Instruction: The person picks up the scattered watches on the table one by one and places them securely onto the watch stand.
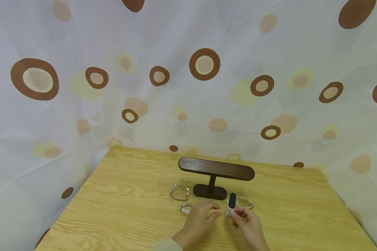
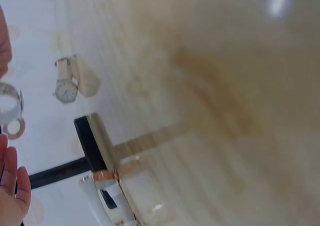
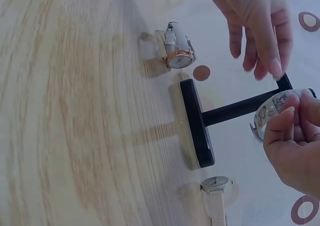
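Note:
My right hand pinches a fitness band by its pale strap between thumb and fingers, its dark oblong screen turned upward. Small cartoon prints show on the strap in the right wrist view. My left hand hovers just left of it, fingers loosely bent and holding nothing; a gap lies between its fingertips and the band. Behind both hands stands a dark wooden T-shaped display stand with a bare bar. Part of a white-strapped watch is hidden by my left hand.
A thin-banded watch lies left of the stand's base. Another pale-strapped watch rests to the right, just behind the fitness band. The wooden table backs onto a dotted curtain.

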Demonstrator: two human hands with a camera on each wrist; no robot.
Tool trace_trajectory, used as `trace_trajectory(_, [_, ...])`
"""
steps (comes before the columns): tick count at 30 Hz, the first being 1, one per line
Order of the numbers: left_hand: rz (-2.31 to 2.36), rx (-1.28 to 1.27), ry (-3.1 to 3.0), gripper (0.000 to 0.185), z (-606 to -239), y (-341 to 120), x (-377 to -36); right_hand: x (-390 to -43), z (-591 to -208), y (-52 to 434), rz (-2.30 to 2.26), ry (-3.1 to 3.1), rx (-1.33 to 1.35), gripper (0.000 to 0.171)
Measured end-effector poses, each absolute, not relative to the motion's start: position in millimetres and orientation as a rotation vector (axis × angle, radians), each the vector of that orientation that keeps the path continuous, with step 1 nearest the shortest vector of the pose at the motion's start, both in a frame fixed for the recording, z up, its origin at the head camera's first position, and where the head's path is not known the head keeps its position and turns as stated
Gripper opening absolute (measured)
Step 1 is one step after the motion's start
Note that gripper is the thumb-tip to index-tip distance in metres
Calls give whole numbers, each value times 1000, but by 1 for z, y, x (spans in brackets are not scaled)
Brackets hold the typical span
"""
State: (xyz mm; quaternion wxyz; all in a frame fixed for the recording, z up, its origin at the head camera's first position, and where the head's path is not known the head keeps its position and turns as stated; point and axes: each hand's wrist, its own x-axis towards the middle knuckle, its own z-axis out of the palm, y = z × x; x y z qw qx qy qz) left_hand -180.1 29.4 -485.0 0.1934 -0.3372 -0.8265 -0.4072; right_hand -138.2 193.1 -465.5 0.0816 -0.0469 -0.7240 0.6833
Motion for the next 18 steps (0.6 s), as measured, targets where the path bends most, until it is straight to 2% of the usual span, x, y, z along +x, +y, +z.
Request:
trace_trajectory(9, [-1208, -773, -2301, 31, -466, 0, -201, -142, -460, 211, 2043, -2206, -355, 5])
trace_trajectory(18, [-1079, -651, -2172, 39, -456, -25, -225, -145, -464, 228, 1948, -2186, -249, 9])
